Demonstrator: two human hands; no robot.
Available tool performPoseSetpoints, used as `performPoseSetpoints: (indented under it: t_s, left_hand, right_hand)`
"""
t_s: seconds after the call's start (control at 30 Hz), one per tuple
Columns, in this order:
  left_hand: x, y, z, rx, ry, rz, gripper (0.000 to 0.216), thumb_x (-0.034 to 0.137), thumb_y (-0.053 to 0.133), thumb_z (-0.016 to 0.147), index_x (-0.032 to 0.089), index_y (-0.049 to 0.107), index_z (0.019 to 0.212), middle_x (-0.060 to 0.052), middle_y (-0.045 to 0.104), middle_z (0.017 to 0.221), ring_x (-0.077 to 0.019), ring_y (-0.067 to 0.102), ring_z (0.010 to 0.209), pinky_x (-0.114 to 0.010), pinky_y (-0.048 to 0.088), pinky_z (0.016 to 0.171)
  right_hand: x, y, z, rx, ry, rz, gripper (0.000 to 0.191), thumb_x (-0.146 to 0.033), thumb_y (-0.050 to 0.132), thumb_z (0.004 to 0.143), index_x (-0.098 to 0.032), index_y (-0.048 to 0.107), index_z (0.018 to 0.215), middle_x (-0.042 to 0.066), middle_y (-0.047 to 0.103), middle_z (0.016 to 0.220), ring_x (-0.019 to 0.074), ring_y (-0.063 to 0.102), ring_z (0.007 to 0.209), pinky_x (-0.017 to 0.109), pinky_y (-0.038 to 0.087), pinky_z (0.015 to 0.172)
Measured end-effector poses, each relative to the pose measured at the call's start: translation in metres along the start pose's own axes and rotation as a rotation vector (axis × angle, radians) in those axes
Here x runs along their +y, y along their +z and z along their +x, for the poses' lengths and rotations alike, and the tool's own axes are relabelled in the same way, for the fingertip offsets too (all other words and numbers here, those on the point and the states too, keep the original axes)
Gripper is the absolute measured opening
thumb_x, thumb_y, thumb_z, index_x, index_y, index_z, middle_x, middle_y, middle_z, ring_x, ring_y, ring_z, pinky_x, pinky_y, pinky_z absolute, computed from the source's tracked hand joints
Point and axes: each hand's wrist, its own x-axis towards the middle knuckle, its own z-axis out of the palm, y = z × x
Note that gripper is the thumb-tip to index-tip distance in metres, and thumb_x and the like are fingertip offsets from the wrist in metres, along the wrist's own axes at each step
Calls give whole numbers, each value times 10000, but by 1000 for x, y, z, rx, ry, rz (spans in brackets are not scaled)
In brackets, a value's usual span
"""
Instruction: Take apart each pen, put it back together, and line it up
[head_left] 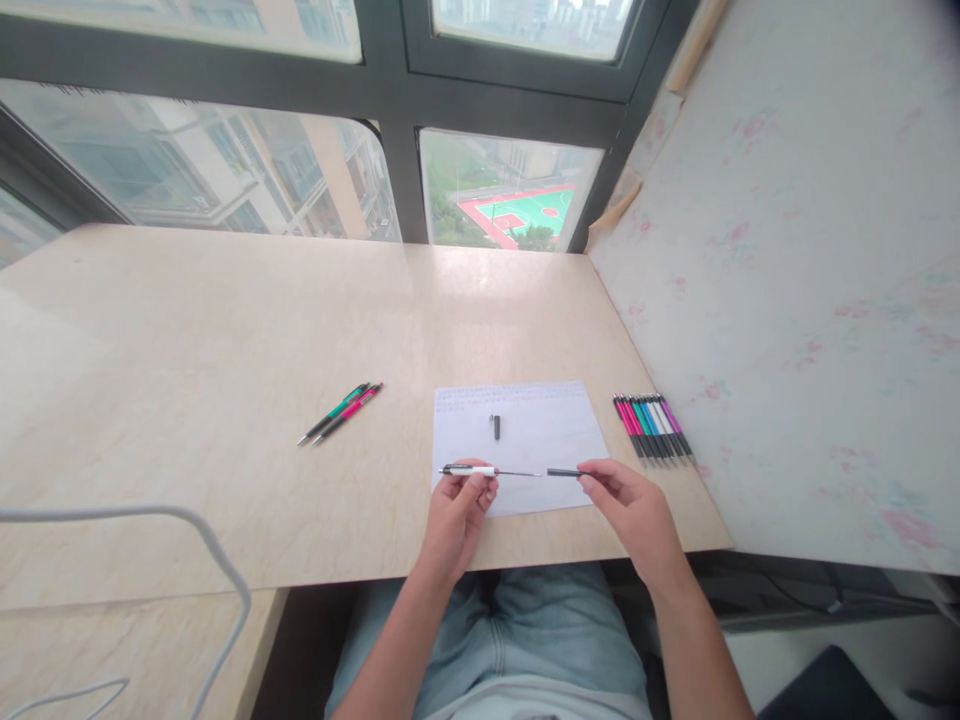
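Observation:
My left hand [461,500] pinches the white upper half of a pen [469,469], with a thin refill sticking out to the right. My right hand [626,495] pinches the pen's black lower barrel [562,472], held apart from the refill tip. Both hover over a white sheet of paper [525,440] near the desk's front edge. A small black pen part [496,427] lies on the sheet above the hands.
A row of several coloured pens [652,425] lies right of the sheet. A green pen and a pink pen [341,412] lie together to the left on the beige desk [187,380]. A wall panel stands at the right, windows behind, a white cable [217,560] at the lower left.

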Motion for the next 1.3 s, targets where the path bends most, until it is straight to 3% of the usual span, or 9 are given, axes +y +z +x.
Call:
performPoseSetpoints:
  t_s: [0.33,0.93,1.3]
  left_hand:
    - [-1,1,0,8,8,19,236,270,828,732,148,718,901,-59,721,876,-105,644,736,-227,506,705]
    - [-3,-1,0,-21,6,37,200,246,804,761,153,723,919,-52,702,899,-114,639,764,-241,500,743]
    - [-5,-1,-1,-37,15,49,192,237,803,760,156,728,917,-38,700,886,-111,636,761,-246,498,770]
  right_hand:
    - [-6,2,-6,-12,-77,-32,256,-440,685,834,-210,746,926,73,735,877,234,687,818,357,588,756]
    - [-17,51,0,-132,-179,-44,145,-308,619,878,-207,707,932,60,716,904,199,668,823,322,561,752]
    - [-14,52,1,-99,-178,-44,145,-317,635,875,-205,721,912,62,727,892,203,679,819,317,557,736]
